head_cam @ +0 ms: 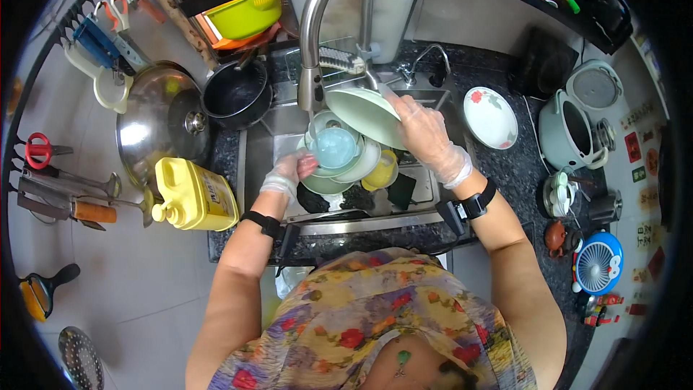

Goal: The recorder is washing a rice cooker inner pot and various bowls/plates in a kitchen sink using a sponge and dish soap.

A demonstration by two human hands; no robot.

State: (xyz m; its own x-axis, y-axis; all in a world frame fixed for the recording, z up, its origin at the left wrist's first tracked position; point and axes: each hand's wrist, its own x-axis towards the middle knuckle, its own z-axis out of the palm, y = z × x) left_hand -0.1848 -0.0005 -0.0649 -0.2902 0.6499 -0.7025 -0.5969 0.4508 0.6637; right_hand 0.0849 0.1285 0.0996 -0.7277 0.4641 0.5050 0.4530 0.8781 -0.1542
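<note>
Both my hands wear thin clear plastic gloves. My right hand (425, 132) grips the rim of a large pale green bowl (365, 114), which is tilted above the right side of the sink. My left hand (295, 169) is at the left edge of a small light blue bowl (335, 148), which rests on stacked dishes; whether its fingers grip the rim is unclear. Water runs from the steel faucet (312, 86) beside the blue bowl. A white bowl (363, 165) and a yellow cup (381, 170) lie in the sink, with a dark green scouring pad (401, 190) near them.
A yellow detergent jug (197, 195), a black pot (237, 92) and a large steel lid (162, 119) stand left of the sink (352, 226). At right are a floral plate (490, 117) and a pale green cooker (564, 130). A cutting board (398, 5) leans behind the faucet.
</note>
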